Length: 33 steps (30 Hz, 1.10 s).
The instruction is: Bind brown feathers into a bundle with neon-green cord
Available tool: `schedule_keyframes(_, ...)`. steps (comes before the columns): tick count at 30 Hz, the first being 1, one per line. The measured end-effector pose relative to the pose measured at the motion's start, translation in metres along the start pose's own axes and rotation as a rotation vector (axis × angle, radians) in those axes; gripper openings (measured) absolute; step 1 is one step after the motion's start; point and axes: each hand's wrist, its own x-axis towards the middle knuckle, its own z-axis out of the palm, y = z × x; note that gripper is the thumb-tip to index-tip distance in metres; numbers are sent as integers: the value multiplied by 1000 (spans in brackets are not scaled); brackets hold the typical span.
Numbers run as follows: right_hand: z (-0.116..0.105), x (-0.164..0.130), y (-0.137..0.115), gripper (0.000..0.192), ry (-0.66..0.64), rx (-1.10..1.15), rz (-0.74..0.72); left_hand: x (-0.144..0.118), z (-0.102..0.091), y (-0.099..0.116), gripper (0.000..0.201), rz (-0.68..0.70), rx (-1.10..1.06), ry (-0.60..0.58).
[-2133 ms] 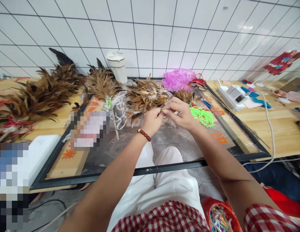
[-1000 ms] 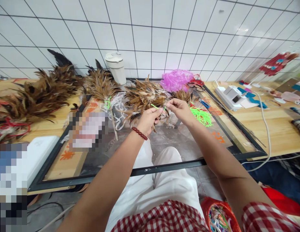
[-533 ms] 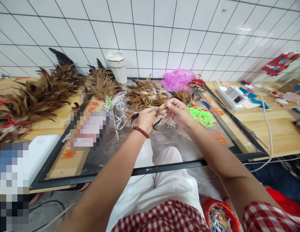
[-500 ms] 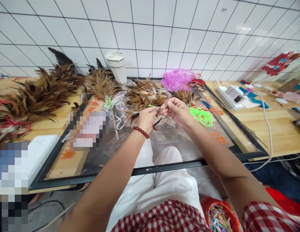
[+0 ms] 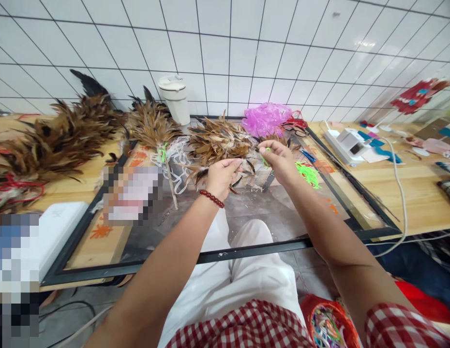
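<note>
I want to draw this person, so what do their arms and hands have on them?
Both forearms are bare. The left hand has a bracelet of dark red round beads at the wrist. The right hand wears nothing: no ring, watch or glove shows. Near the bottom edge, red-and-white checked sleeves cover the upper arms.

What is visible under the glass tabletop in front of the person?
Through the glass tabletop show the person's white trousers and grey floor tiles. Orange decals sit along its edges. Feathers, the left hand and right hand cover what lies beneath the far part.
</note>
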Motion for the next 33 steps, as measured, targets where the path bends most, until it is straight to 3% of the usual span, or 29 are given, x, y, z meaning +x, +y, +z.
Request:
schedule_keyframes(7,24,-14,3,49,-264,107,133,-1,1,4,24,-62,-125,-77)
schedule_keyframes(11,33,-17,7,36,-207,134,117,-1,1,1,30,-70,-141,-95)
schedule_keyframes(16,32,-15,9,30,-106,95,66,-3,0,-2,22,-65,-56,-185)
schedule_keyframes(18,29,-13,9,30,-82,55,61,-4,0,-4,19,-21,39,-217)
schedule_keyframes(24,28,-12,5,34,-80,-37,27,0,-3,-13,24,158,314,-151)
schedule_keyframes(29,21,-10,-2,41,-112,2,54,0,-3,-9,20,98,185,-132)
schedule_keyframes(33,15,-8,-3,40,-159,58,44,-3,-1,-3,22,17,48,-215)
